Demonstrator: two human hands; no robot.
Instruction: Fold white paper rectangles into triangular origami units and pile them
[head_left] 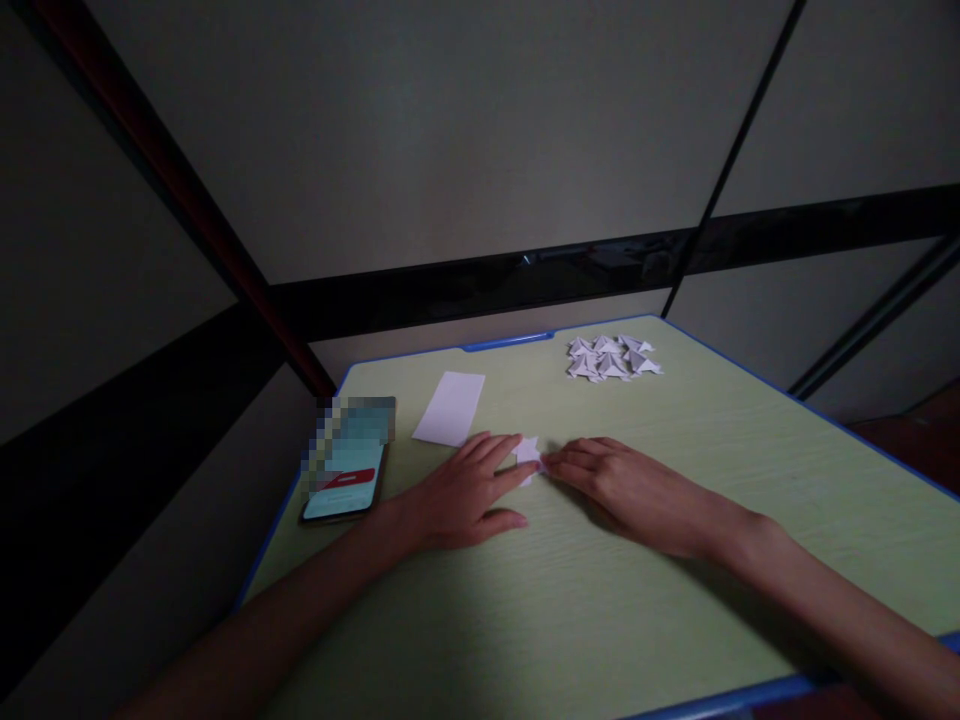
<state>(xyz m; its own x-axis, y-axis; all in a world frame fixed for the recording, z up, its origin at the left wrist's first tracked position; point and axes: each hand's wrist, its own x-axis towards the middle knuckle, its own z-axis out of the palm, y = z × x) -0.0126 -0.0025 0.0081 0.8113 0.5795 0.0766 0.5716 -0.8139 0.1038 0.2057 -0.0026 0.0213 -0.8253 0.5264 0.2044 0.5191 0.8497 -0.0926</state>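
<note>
A small piece of folded white paper (pixel 527 450) lies flat on the table between my hands. My left hand (pixel 472 490) rests over its left side, fingers stretched out and spread, with a fingertip pressing on the paper. From the right, my right hand (pixel 600 475) touches the paper's edge with its fingertips held together; its thumb is mostly hidden, so I cannot see whether it pinches the paper. Just beyond my left hand lies a flat white sheet (pixel 452 408).
Several folded white paper figures (pixel 613 358) sit grouped in rows at the back right. A phone (pixel 349 465) with a lit screen lies at the left edge. The pale green table (pixel 720 430) has a blue rim, and a panelled wall (pixel 480 150) stands behind it.
</note>
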